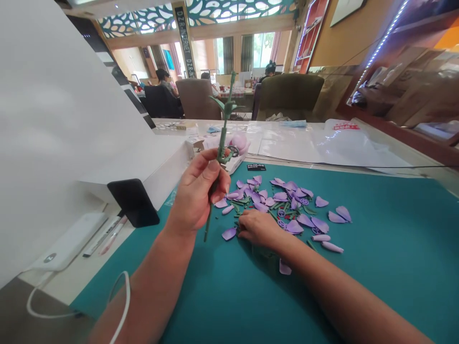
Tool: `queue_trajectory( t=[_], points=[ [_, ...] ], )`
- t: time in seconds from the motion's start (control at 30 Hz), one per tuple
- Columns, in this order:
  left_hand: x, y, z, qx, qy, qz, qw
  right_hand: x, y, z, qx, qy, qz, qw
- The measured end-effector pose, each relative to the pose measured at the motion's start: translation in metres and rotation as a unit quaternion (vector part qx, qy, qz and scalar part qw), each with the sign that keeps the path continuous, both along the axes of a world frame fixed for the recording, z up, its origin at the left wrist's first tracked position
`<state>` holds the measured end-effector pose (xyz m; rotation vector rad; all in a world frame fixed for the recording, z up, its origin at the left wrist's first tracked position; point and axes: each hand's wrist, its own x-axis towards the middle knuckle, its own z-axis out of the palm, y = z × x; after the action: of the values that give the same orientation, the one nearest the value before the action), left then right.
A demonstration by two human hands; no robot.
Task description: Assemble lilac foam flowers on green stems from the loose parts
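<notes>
View: head camera, directed forward and down across a worktable.

Left hand: closed firmly around a green flower stem, with the fingers wrapped about it and the thumb pressed against it.

Stem: held nearly upright and slightly tilted, with leaves attached near the top and the lower end projecting below the hand, over a teal mat.

Right hand: curled downward with the fingertips placed among purple foam petals; whether a small piece is pinched cannot be told.

Petals: scattered on the mat just right of the stem, mixed with small green strips and purple rings.

Near left: a black phone is propped beside a white power bank and pens.

Far side: a clear plastic sheet is spread on the table, and seated people are seen beyond it.
</notes>
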<state>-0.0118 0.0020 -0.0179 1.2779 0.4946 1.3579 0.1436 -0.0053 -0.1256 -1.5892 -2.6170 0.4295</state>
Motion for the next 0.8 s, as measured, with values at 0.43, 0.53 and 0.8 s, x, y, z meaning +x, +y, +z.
queue_trajectory(
  t=[0.43,0.53,0.8],
  points=[
    [0.002,-0.001,-0.009,-0.047,0.047,0.006,0.998,0.029,-0.003,0.039,0.007,0.285,-0.065,0.956],
    [0.005,-0.002,-0.011,-0.056,0.068,0.022,0.996,0.04,-0.01,0.056,0.016,0.398,-0.071,0.914],
    [0.012,-0.002,-0.02,-0.065,0.12,0.029,0.99,0.042,-0.03,0.079,0.035,0.54,-0.055,0.839]
  ],
)
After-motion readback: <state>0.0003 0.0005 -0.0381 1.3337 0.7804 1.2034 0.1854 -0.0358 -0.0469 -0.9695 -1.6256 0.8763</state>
